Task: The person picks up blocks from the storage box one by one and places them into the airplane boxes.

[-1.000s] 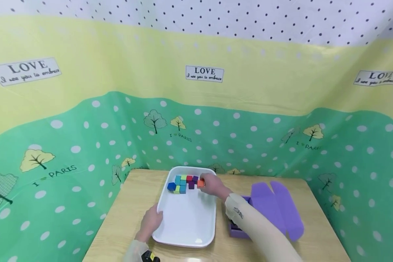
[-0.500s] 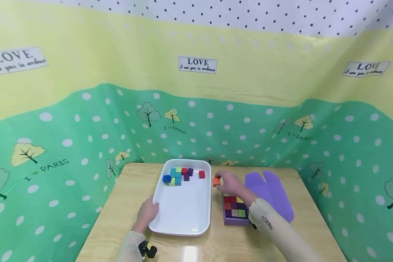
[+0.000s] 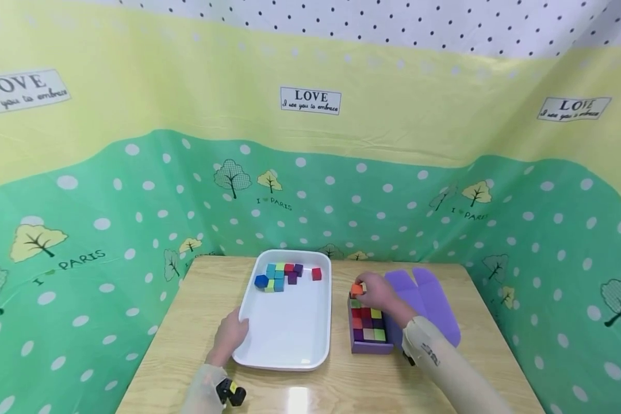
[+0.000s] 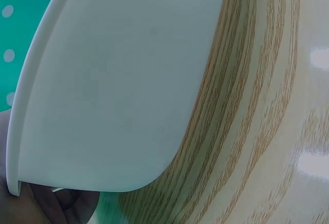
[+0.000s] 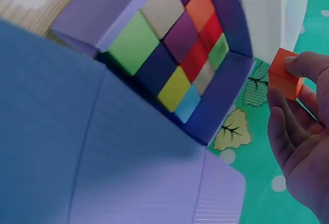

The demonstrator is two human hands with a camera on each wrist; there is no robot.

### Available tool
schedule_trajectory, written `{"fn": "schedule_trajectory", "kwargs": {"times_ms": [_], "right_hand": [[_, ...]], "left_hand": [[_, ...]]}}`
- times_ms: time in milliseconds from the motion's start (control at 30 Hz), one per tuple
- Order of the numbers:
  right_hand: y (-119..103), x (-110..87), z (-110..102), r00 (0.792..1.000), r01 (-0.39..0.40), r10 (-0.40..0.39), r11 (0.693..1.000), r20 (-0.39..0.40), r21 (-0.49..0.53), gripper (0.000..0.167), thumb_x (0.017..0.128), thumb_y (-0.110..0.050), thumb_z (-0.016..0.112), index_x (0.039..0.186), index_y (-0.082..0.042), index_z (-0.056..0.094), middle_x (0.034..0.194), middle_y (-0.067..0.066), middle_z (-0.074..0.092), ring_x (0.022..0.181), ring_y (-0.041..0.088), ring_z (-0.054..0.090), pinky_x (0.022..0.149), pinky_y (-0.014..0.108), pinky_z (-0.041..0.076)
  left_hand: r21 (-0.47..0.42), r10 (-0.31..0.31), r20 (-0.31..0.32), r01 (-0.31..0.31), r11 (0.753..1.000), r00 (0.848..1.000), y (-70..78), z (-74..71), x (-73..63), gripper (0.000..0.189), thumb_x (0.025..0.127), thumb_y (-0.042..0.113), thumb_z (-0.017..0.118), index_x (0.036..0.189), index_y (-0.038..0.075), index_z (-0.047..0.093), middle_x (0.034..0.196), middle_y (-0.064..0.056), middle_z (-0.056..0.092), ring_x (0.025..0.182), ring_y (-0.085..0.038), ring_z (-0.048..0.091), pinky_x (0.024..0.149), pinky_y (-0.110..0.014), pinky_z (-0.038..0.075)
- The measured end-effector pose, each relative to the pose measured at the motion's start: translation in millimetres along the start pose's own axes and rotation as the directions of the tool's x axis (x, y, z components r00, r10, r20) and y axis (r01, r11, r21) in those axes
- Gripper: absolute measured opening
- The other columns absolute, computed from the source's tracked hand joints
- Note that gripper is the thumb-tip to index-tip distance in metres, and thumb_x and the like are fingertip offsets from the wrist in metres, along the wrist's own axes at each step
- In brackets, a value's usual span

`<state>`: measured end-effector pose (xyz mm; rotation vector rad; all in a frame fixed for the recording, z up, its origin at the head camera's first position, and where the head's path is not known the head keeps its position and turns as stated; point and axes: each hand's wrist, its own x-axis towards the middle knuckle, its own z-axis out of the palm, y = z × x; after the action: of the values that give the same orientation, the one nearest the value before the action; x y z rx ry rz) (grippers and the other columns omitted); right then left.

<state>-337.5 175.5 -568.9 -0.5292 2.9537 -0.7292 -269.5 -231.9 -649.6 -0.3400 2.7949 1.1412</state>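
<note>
My right hand pinches a small orange cube, smooth and sharp-edged, between thumb and fingertips. The relation that counts is how this cube sits to the open purple cardboard box: I hold it up by the far left corner, apart from the cubes inside as the right wrist view shows it. The cube has no long side to line up; the box's long axis runs away from me, and my right hand is the nearer one to it.

Inside the box, matte painted blocks sit flat in close rows: green, cream, purple, navy, yellow, red, blue. Its creased lid spreads out to the right of the box.

Left of the box lies a white rounded-corner tray, smooth and plastic-looking. My left hand grips the tray's rim on the side away from the box, fingers curled beneath. At the tray's far end are a patch of coloured cubes and, nearer the box, a lone red cube. Grained pale wood underlies the box and tray.
</note>
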Motion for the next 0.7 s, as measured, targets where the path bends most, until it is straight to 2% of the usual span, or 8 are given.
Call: {"fn": "schedule_trajectory", "kwargs": {"times_ms": [200, 567, 700], "right_hand": [[5, 1.6, 5, 0.998, -0.039, 0.040, 0.999, 0.044, -0.031, 0.029, 0.075, -0.012, 0.078, 0.101, -0.007, 0.066, 0.089, 0.002, 0.062, 0.060, 0.013, 0.051, 0.052, 0.028, 0.048], [9, 4.6, 16, 0.996, -0.054, 0.059, 0.996, 0.072, -0.067, 0.025, 0.075, -0.023, 0.083, 0.090, -0.014, 0.065, 0.069, -0.005, 0.055, 0.059, 0.014, 0.049, 0.052, 0.028, 0.044], [9, 5.1, 17, 0.996, -0.048, 0.056, 0.993, 0.069, -0.106, 0.024, 0.072, -0.020, 0.082, 0.086, -0.014, 0.064, 0.068, -0.005, 0.054, 0.058, 0.015, 0.048, 0.052, 0.029, 0.043]], "left_hand": [[-0.003, 0.013, -0.011, -0.013, 1.000, 1.000, -0.8, -0.2, 1.7, 0.046, 0.099, 0.012, 0.045, 0.141, -0.005, 0.041, 0.134, -0.031, 0.050, 0.117, -0.045, 0.053, 0.092, -0.056, 0.049], [-0.014, 0.035, -0.030, -0.035, 0.999, 0.999, -2.0, 1.8, 0.2, 0.045, 0.097, 0.012, 0.047, 0.138, -0.005, 0.045, 0.130, -0.030, 0.053, 0.112, -0.044, 0.057, 0.089, -0.054, 0.052], [-0.016, 0.044, -0.036, -0.045, 0.999, 0.998, -3.2, 1.2, 0.6, 0.045, 0.097, 0.012, 0.047, 0.138, -0.005, 0.046, 0.131, -0.030, 0.053, 0.113, -0.044, 0.057, 0.090, -0.054, 0.051]]}}
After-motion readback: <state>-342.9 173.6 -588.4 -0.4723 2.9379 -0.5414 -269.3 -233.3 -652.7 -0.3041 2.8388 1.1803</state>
